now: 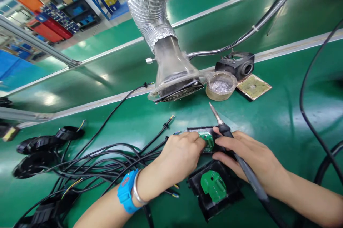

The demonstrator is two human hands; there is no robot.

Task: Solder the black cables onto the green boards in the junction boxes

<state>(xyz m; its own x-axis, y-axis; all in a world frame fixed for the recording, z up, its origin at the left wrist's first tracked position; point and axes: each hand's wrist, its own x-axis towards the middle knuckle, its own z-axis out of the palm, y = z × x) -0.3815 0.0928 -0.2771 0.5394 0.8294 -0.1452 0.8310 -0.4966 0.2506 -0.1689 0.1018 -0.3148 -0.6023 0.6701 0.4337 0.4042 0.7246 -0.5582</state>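
My right hand (257, 153) holds a soldering iron (248, 172) between thumb and fingers, its bare metal tip pointing up and away. Its fingertips also rest at the right edge of a black finned housing (193, 129) with a green circuit board (209, 141) inside. Curled over the left part of that board is my left hand (182, 153), its fingers closed; whatever they pinch is hidden. A second black housing (199, 208) with a green circuit board (213, 187) lies nearer to me, apart from both hands.
Black cables (112, 163) with stripped ends spread to the left, beside round black parts (40, 146). A fume extraction hood (174, 67) hangs ahead. Behind the iron stand a solder pot (221, 86), a sponge tray (254, 87) and a black iron holder (235, 65).
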